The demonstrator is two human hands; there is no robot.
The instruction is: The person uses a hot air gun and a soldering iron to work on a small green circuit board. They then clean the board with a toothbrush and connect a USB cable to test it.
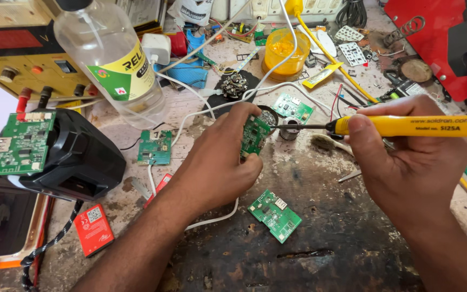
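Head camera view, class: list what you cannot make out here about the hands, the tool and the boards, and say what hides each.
- Head view: the soldering iron is cut off by the right edge; its cord is unseen.
- The left hand covers much of the held circuit board, so what lies behind its fingers is hidden.
- The iron's tip contact point is too small to tell.
- The phone is cut off by the left edge.

Small green circuit board (pixel 254 135) held upright mid-workbench w/ yellow soldering iron (pixel 406 126) lying flat, tip touching its top.
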